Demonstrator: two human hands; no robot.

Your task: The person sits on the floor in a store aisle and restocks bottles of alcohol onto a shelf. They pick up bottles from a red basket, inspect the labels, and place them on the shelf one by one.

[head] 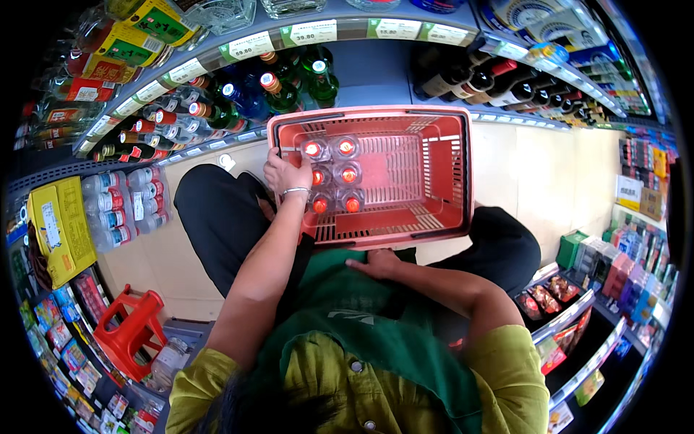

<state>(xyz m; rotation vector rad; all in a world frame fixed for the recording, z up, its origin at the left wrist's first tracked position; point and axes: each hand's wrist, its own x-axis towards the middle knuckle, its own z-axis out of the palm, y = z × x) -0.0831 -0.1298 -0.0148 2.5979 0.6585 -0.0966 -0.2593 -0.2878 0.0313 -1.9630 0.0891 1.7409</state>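
Note:
A red plastic shopping basket (390, 222) stands before me between my knees. Inside, at its left end, several clear bottles with red caps (349, 174) are grouped upright in two columns. My left hand (290, 176) grips the basket's left rim, its thumb on the inner side close to the nearest bottles. A bracelet circles that wrist. Just below the basket's near edge, my right hand (382, 264) rests against my green apron (347, 293). Its thumb points left, while the other fingers are partly hidden, so whether they hold anything is unclear.
Behind the basket runs a shelf (374, 76) with green glass bottles (323, 87) at left and wine bottles (444, 81) at right. Shrink-wrapped water bottles (127, 203), a yellow carton (62, 230) and a red plastic stool (130, 331) stand left. Packaged goods (547, 298) fill racks at right.

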